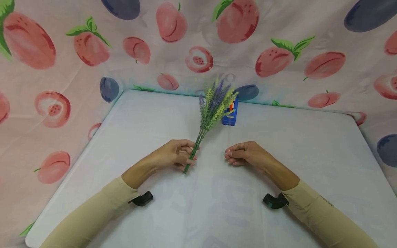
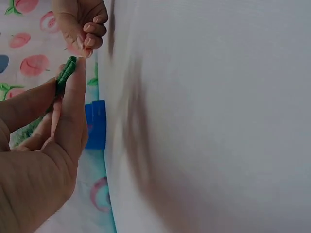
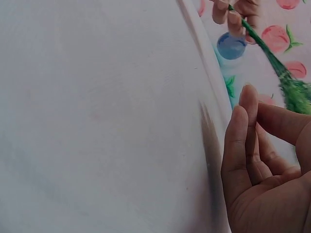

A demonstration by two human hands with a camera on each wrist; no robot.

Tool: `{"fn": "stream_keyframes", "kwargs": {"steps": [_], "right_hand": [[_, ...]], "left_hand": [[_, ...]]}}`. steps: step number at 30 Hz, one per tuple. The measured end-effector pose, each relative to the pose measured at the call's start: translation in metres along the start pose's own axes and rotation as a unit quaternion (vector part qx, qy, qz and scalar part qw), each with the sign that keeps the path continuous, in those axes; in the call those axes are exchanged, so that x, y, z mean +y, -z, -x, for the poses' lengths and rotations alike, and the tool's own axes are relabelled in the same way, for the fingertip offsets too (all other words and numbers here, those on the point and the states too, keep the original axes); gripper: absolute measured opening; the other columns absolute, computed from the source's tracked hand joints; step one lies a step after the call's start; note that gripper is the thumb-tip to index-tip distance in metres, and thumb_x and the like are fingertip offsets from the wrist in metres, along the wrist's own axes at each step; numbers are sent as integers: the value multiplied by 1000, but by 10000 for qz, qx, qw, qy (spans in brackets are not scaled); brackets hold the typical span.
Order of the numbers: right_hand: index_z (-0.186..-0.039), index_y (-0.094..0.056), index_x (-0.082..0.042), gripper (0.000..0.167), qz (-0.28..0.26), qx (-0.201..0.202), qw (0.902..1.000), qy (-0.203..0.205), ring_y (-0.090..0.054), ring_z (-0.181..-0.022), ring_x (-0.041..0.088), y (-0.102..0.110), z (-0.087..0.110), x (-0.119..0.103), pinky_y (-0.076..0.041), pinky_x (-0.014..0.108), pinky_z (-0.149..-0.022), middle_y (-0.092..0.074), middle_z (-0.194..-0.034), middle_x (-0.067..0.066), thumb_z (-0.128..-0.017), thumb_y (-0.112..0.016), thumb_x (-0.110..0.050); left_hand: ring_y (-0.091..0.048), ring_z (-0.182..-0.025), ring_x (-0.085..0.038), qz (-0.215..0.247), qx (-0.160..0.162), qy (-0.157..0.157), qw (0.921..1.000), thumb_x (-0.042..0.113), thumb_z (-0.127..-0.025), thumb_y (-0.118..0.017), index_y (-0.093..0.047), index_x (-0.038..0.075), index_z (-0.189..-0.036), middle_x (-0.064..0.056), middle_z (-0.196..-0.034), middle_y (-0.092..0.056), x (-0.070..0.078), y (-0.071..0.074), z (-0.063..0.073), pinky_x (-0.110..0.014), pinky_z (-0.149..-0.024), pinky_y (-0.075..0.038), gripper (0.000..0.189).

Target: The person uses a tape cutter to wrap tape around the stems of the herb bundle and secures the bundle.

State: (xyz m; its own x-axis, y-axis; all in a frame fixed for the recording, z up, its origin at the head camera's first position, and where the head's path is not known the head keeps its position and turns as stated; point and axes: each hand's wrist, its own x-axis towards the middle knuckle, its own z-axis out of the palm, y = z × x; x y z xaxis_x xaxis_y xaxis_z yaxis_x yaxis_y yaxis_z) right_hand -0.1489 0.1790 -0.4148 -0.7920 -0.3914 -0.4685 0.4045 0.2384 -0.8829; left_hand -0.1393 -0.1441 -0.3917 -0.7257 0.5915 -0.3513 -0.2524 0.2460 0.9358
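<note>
A bunch of artificial lavender, with green stems and purple and yellow-green heads, is held by my left hand. Its thumb and fingers pinch the lower stems; the flower heads slant up and away to the right. To the right, my right hand hovers above the table. Its fingers are curled and the thumb meets a fingertip; nothing shows between them. In the right wrist view the stems hang beyond this hand. Partly hidden behind the flower heads is a blue container with an orange-and-white label.
A white cloth-covered table lies under both hands. Behind it and at the sides hangs a pink curtain printed with peaches and dark blue fruit. A black device sits at the left cuff, another black device at the right.
</note>
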Motion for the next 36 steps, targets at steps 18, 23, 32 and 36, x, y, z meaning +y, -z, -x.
{"fn": "stream_keyframes", "kwargs": {"steps": [18, 23, 32, 36], "right_hand": [[-118, -70, 9, 35, 225, -118, 9997, 45, -74, -82, 13, -5, 3, 4, -60, 29, -77, -77, -95, 7, -103, -61, -22], [-123, -67, 11, 36, 171, -121, 9997, 110, -74, -83, 14, -5, 8, 4, -60, 30, -78, -77, -98, 10, -105, -57, -19], [-128, -62, 15, 36, 93, -53, 9983, 579, -74, -80, 15, -6, 16, 0, -60, 31, -77, -75, -95, 12, -106, -54, -13], [-129, -61, 15, 36, 72, -23, 9982, 589, -74, -80, 15, -5, 17, 0, -60, 31, -77, -75, -93, 11, -106, -54, -12]], "left_hand": [[-71, -98, -37, -916, -569, -884, 9902, -13, -96, -56, -53, 8, -147, -16, -115, -69, 24, -30, -71, -27, -70, -54, 56], [-70, -96, -38, -1066, -692, -1003, 9868, -17, -94, -52, -59, 9, -142, -18, -115, -69, 25, -33, -83, -31, -69, -57, 55], [-71, -94, -35, -1188, -826, -952, 9849, -18, -93, -51, -63, 9, -140, -13, -117, -72, 25, -38, -93, -40, -74, -60, 55], [-70, -92, -37, -1154, -807, -916, 9858, -19, -93, -51, -64, 8, -138, -11, -113, -74, 26, -39, -96, -41, -73, -60, 54]]}}
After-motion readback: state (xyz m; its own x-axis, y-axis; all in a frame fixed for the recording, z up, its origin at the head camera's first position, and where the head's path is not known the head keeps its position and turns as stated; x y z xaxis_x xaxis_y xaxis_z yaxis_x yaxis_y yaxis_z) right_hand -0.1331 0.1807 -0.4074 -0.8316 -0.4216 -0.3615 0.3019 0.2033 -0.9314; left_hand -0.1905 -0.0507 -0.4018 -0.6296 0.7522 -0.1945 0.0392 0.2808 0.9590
